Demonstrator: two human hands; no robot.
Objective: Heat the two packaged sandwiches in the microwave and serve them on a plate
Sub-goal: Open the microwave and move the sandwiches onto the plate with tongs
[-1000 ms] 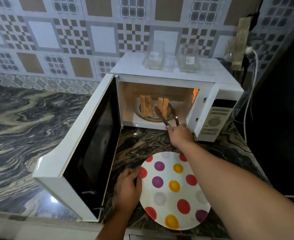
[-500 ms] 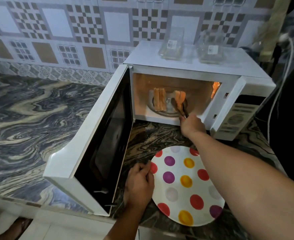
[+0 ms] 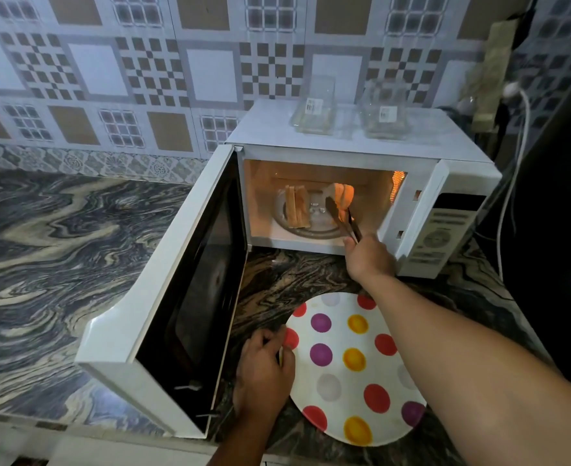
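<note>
The white microwave stands with its door swung wide open to the left and its inside lit. One sandwich stands upright on the glass turntable. My right hand holds dark tongs that pinch the second sandwich, raised off the turntable at the right. My left hand grips the left rim of the white polka-dot plate, which lies on the counter in front of the oven.
Two empty clear plastic sandwich packs sit on top of the microwave. A white cable hangs from a wall plug at the right. The marbled counter stretches to the left; its front edge runs just below the plate.
The tongs have closed on the right-hand sandwich and raised it off the turntable. My left hand stays on the plate rim. The camera has moved closer.
</note>
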